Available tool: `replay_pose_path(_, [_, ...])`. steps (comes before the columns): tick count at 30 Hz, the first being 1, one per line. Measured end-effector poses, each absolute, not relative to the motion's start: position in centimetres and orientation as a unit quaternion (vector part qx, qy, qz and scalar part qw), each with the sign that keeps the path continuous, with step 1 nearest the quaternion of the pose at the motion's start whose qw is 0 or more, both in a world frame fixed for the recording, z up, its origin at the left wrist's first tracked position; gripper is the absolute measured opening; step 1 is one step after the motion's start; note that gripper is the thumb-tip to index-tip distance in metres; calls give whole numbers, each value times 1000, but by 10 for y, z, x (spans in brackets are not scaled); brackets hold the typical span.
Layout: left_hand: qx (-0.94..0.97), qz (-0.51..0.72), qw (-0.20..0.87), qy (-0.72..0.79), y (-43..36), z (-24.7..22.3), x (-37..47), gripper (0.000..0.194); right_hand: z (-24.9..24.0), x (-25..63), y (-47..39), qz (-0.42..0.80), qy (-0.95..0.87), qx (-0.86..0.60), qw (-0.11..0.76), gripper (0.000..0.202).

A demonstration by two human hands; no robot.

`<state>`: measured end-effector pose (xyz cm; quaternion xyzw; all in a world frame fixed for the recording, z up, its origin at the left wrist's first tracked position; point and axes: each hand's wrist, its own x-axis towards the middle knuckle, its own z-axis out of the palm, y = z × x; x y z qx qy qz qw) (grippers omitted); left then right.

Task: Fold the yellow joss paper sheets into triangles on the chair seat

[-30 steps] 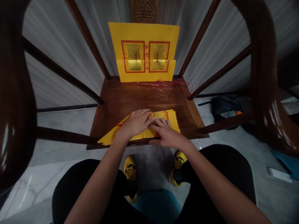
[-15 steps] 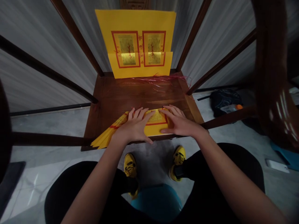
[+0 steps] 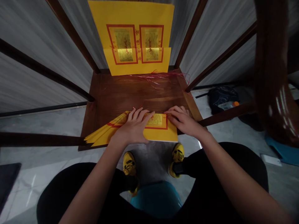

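Note:
Several yellow joss paper sheets point(image 3: 161, 135) with red borders and gold panels lie folded at the front edge of a brown wooden chair seat point(image 3: 130, 90). Across their middle rests my left hand point(image 3: 134, 126), open, its fingers spread and pressing on the paper. My right hand point(image 3: 182, 119) is closed at the far right corner, with thumb and fingers pinching the folded edge. To the left the sheets fan out into layered ends. A larger yellow sheet stack point(image 3: 137, 15), printed with two red-framed gold panels, leans upright at the back of the seat, creased across its lower part.
Pink-red plastic strands point(image 3: 156, 76) lie at the seat's rear. Dark chair armrests and posts point(image 3: 268, 62) rise on both sides. On the floor at right are a dark backpack point(image 3: 220, 96), an orange-capped bottle point(image 3: 230, 105) and a white phone-like object point(image 3: 271, 160). A blue stool point(image 3: 156, 199) is below me.
My right hand has slid from the paper's top surface to its far right corner, and its fingers have drawn together. My left hand stays on the paper. The view has shifted slightly.

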<state>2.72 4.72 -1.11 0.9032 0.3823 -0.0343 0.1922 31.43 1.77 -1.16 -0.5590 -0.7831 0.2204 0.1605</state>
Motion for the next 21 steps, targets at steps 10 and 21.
replay_pose_path(10, [897, -32, 204, 392, 51, -10, 25, 139, -42, 300, 4, 283, -630, -642, 333, 61])
replay_pose_path(21, [897, -52, 193, 394, 51, -6, 33, 141, -43, 288, 3, 366, -646, -582, 331, 79])
